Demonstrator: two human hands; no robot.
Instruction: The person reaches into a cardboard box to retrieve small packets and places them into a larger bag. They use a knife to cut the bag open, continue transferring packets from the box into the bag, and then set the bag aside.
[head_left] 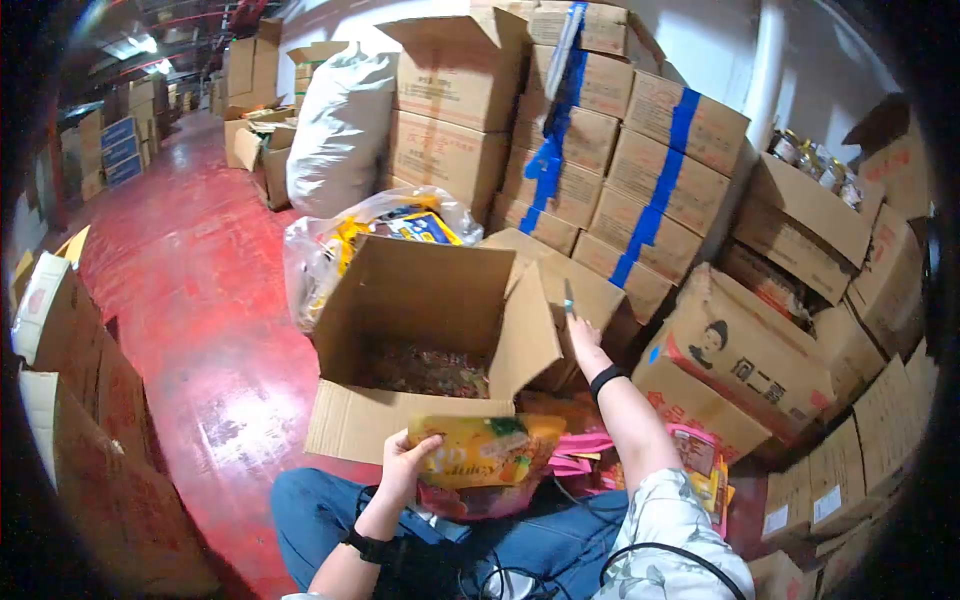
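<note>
My left hand pinches the left edge of a yellow and pink pouch printed "Juicy", held above my lap. To the right, my right hand is stretched forward beside the open box's right flap, its fingers closed round a small thin tool with a light tip, perhaps a knife or pen. Between and beyond the hands stands an open cardboard box with small wrapped pieces at its bottom. Pink and yellow packets lie beside my right forearm.
Behind the box is a clear plastic bag of yellow packets, near a white sack. Taped cartons are stacked beyond. More cartons stand at the right and left. Red floor stretches away at the left.
</note>
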